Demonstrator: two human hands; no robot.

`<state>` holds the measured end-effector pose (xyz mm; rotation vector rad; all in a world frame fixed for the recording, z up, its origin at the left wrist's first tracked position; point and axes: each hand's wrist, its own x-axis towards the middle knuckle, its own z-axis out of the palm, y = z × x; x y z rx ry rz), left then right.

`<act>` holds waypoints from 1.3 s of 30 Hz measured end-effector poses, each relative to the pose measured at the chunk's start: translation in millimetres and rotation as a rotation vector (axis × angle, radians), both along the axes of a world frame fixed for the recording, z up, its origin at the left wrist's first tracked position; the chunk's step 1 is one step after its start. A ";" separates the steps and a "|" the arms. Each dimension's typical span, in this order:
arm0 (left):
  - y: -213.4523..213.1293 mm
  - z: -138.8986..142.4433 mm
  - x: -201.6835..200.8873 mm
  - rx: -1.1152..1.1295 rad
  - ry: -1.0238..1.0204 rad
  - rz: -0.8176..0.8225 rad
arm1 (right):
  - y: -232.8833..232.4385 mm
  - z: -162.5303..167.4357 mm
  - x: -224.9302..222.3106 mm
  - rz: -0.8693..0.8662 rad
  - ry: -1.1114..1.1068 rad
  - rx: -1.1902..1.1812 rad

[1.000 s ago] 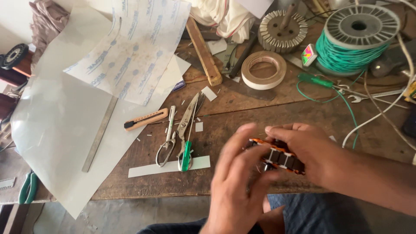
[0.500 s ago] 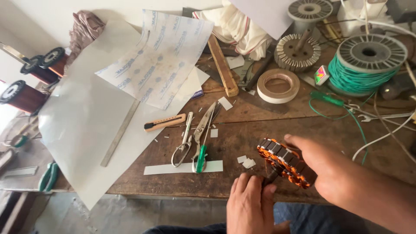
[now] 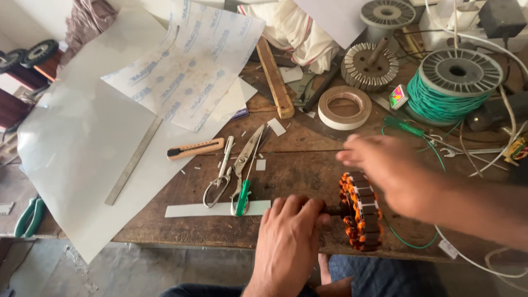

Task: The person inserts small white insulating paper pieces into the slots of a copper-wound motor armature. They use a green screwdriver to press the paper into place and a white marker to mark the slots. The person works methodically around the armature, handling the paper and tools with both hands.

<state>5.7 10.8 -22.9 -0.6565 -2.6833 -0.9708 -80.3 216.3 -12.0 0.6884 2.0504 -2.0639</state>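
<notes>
Left hand [image 3: 289,234] fingers clenched round shaft of round orange copper-wound stator [image 3: 360,212], upright at wooden desk [image 3: 297,165] front edge. Right hand [image 3: 385,170] blurred, fingers loosely spread over rim. Risk: stator slipping off edge; windings nicked.

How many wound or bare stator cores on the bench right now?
3. The copper-wound stator sits at the near edge, left hand on its shaft, right hand over it. Two bare grey stators: one behind the tape roll, one at the far edge. Clutter may hide more.
</notes>
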 end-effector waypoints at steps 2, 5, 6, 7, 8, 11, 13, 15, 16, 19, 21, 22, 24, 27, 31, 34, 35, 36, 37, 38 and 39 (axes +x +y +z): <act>-1.5 3.8 -1.3 -0.007 0.085 0.022 | -16.2 -0.5 16.2 0.029 -0.023 0.149; 1.3 8.7 9.2 0.028 0.190 0.099 | -24.0 0.8 27.3 0.047 0.016 0.239; 4.7 10.1 14.4 0.077 0.178 0.133 | -23.2 1.8 27.4 0.039 0.046 0.253; 9.4 10.9 18.9 0.129 0.164 0.164 | -23.7 1.7 27.8 0.027 0.053 0.235; 14.6 11.6 23.4 0.208 0.071 0.153 | -23.8 1.7 27.2 0.013 0.058 0.217; 24.2 14.0 32.9 0.400 -0.178 0.108 | -23.2 2.1 26.8 -0.003 0.066 0.193; 26.1 16.4 32.5 0.479 -0.295 0.054 | -23.9 2.4 27.3 0.002 0.079 0.202; 25.0 20.3 30.6 0.438 -0.246 0.020 | -24.0 3.3 28.2 0.009 0.101 0.224; 24.2 22.6 29.5 0.417 -0.223 0.001 | -24.4 3.9 28.8 0.011 0.105 0.221; 21.8 29.8 26.2 0.342 -0.280 -0.028 | -26.3 5.8 30.3 0.014 0.087 0.230; 20.9 33.7 24.0 0.305 -0.326 -0.034 | -27.8 7.8 30.8 0.020 0.042 0.258; 20.6 35.3 22.5 0.285 -0.346 -0.036 | -28.7 9.0 30.8 0.021 0.043 0.266; 19.0 37.8 19.2 0.254 -0.335 -0.061 | -30.2 11.5 31.2 0.022 0.042 0.284; 18.4 40.6 15.2 0.220 -0.314 -0.092 | -32.6 15.1 31.7 0.025 0.013 0.294; 21.3 43.9 13.8 0.235 -0.345 -0.076 | -35.3 18.2 33.4 0.017 0.006 0.318; 24.8 44.4 14.7 0.221 -0.434 -0.029 | -37.0 18.4 32.9 0.019 -0.001 0.343; 26.2 43.7 15.8 0.227 -0.400 -0.023 | -37.0 18.0 33.5 0.022 0.005 0.337; 27.1 42.7 16.8 0.233 -0.364 -0.020 | -36.9 17.5 33.3 0.023 0.012 0.330; 27.9 41.1 18.3 0.241 -0.332 -0.017 | -36.9 16.5 33.6 0.023 0.017 0.321; 29.5 39.0 20.4 0.233 -0.327 -0.003 | -36.3 15.3 34.6 0.024 0.018 0.318; 29.8 36.5 21.1 0.223 -0.319 0.010 | -35.5 14.1 34.6 0.023 0.023 0.312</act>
